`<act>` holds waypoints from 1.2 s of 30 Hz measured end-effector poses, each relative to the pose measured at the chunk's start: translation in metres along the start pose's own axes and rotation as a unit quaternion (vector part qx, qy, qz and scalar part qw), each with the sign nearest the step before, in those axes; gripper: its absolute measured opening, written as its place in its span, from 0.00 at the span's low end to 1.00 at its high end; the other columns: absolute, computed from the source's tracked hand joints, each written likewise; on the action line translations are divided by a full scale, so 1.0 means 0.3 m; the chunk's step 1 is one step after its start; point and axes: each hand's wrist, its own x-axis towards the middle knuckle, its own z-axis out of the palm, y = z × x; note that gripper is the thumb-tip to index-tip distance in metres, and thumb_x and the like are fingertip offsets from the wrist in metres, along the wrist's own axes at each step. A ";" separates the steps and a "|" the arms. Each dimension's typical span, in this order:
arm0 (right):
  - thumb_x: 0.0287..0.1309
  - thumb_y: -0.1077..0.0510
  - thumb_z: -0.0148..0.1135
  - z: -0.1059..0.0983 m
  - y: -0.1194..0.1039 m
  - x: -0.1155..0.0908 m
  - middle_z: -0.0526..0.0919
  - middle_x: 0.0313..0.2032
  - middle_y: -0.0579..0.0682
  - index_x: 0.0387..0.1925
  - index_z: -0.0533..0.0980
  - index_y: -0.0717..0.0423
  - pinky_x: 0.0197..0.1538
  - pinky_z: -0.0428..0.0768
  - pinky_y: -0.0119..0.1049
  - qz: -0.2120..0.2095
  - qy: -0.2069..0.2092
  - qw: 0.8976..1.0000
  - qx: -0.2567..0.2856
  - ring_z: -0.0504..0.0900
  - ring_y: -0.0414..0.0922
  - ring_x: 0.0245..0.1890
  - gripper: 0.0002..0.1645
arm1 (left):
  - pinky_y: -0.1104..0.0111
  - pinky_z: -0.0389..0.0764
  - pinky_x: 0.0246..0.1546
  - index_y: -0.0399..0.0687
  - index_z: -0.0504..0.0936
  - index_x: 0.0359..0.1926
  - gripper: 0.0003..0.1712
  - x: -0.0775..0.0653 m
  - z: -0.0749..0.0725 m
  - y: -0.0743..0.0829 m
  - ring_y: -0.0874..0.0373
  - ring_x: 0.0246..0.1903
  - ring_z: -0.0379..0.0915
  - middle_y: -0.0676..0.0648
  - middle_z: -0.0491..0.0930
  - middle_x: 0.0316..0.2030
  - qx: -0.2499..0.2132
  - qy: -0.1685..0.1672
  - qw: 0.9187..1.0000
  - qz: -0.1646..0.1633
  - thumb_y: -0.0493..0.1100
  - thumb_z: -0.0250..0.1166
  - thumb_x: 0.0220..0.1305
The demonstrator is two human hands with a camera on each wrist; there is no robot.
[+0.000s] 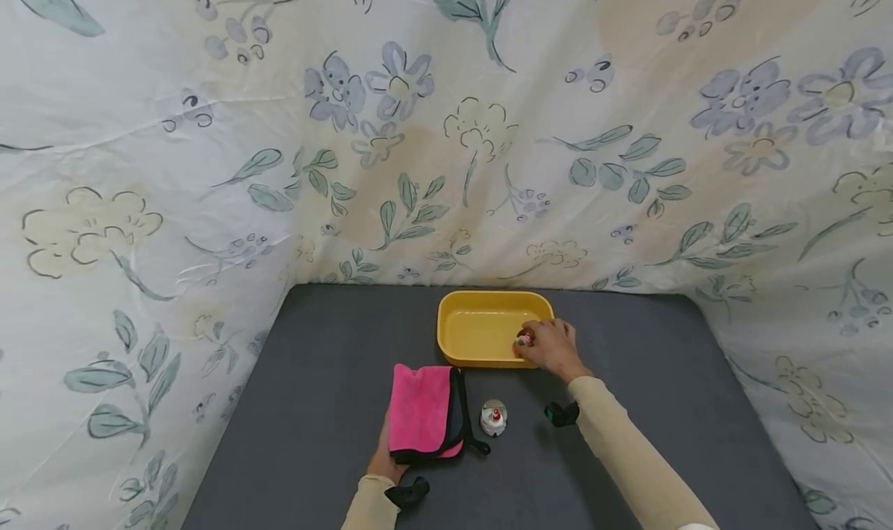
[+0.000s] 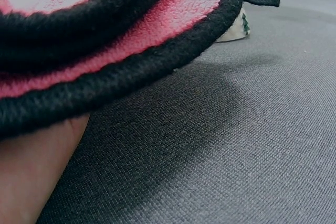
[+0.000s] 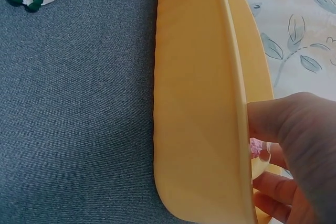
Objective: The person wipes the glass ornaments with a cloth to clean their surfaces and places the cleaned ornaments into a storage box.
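Observation:
A folded pink cloth (image 1: 420, 410) with black edging and a black loop lies over my left hand (image 1: 382, 454). In the left wrist view, the cloth's black rim (image 2: 173, 72) hangs above the dark surface and casts a shadow; my fingers are hidden beneath it. My right hand (image 1: 556, 346) is at the right front of the yellow tray (image 1: 453, 358), pinching a small snow globe (image 1: 522, 342) inside the rim. The right wrist view shows that globe's clear side and something pink in it, partly behind the tray wall.
Another snow globe (image 1: 494, 418), with a red figure and a white base bearing green trees, stands between the cloth and my right forearm. A floral curtain (image 1: 488, 228) rises behind and beside the dark grey table (image 1: 335, 344).

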 end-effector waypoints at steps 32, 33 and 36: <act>0.62 0.45 0.68 0.018 0.022 -0.009 0.81 0.55 0.60 0.62 0.76 0.56 0.68 0.51 0.64 0.008 -0.014 1.000 0.004 0.68 0.63 0.59 0.32 | 0.73 0.67 0.66 0.47 0.48 0.80 0.62 0.003 0.013 0.000 0.77 0.69 0.52 0.27 0.65 0.69 0.046 -0.006 0.999 -0.002 0.37 0.78 0.53; 0.62 0.45 0.68 0.018 0.023 -0.010 0.81 0.55 0.59 0.62 0.76 0.55 0.68 0.50 0.64 0.009 -0.013 1.000 0.006 0.68 0.63 0.59 0.31 | 0.72 0.67 0.67 0.44 0.48 0.80 0.61 0.007 0.015 0.001 0.74 0.71 0.53 0.27 0.65 0.69 0.037 -0.007 0.999 -0.008 0.37 0.78 0.53; 0.61 0.45 0.68 0.019 0.025 -0.012 0.82 0.53 0.58 0.60 0.77 0.54 0.68 0.50 0.63 0.011 -0.009 1.000 0.008 0.69 0.62 0.59 0.29 | 0.64 0.68 0.69 0.44 0.49 0.80 0.53 0.023 0.026 0.012 0.57 0.74 0.56 0.29 0.58 0.74 -0.081 -0.035 0.992 -0.095 0.42 0.72 0.63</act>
